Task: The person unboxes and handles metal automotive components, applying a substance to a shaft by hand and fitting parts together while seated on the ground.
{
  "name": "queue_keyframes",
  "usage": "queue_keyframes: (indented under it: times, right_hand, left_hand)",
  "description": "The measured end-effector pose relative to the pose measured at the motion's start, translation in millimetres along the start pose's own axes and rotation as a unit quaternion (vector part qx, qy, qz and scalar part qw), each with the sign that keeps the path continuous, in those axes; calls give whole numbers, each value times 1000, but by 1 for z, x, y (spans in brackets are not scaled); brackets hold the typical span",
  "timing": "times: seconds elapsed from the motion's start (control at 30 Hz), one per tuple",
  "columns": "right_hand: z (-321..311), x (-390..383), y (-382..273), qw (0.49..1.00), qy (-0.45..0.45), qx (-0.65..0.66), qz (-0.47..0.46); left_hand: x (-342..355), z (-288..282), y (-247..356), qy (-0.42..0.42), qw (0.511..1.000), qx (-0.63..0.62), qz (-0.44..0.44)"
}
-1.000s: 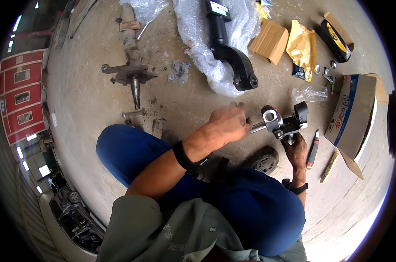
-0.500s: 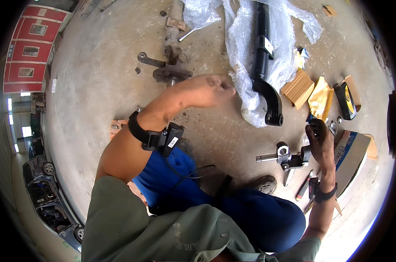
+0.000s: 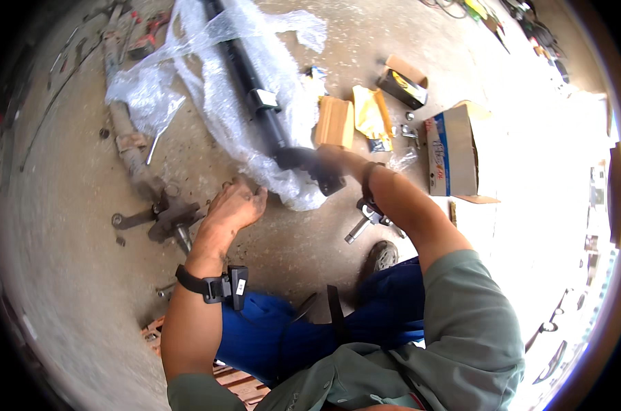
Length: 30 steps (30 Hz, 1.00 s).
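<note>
A black axle beam (image 3: 240, 65) with a curved end lies on bubble wrap (image 3: 211, 113) on the floor. My right hand (image 3: 332, 159), smeared by motion, is at that curved end; its fingers do not show clearly. My left hand (image 3: 235, 205) hovers by the lower edge of the bubble wrap, thumb apart from the fingers, with nothing seen in it. To its left is an old rusty axle (image 3: 123, 123) with a greasy steering knuckle (image 3: 173, 216). Below my right forearm, partly hidden, a cleaner steering knuckle (image 3: 369, 214) rests on the floor.
Beyond my right hand lie a brown cardboard piece (image 3: 335, 122), yellow wrapping (image 3: 372, 115), a small black box (image 3: 403, 89) and several small metal parts (image 3: 408, 130). A larger open carton (image 3: 454, 151) stands right. A red tool (image 3: 148, 38) lies far left, near long rods.
My view has turned to the right. My right hand has gone from beside the cleaner knuckle to the axle beam's curved end. My left hand's thumb now stands apart from its fingers.
</note>
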State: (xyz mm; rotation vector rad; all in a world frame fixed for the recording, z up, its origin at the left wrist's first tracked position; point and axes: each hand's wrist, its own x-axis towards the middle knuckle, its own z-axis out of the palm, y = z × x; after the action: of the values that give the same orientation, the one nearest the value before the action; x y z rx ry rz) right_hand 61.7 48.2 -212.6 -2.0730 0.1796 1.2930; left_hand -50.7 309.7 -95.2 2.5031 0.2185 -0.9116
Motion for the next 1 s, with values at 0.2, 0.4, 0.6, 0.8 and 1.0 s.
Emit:
queue_keyframes:
  times: [0.2, 0.4, 0.6, 0.8, 1.0]
  right_hand:
    - [14, 16, 22, 994, 95, 58, -8]
    - [48, 103, 50, 938, 227, -159, -210]
    - [24, 40, 27, 991, 115, 20, -63]
    - [15, -12, 15, 992, 95, 77, -43]
    - [19, -1, 19, 989, 112, 87, -35]
  left_hand:
    - [69, 44, -8, -47, 998, 12, 28]
    - [127, 80, -35, -165, 986, -10, 5]
    - [159, 96, -43, -143, 979, -85, -117]
    - [155, 79, -9, -49, 994, 91, -31]
    - [141, 71, 11, 108, 993, -33, -37]
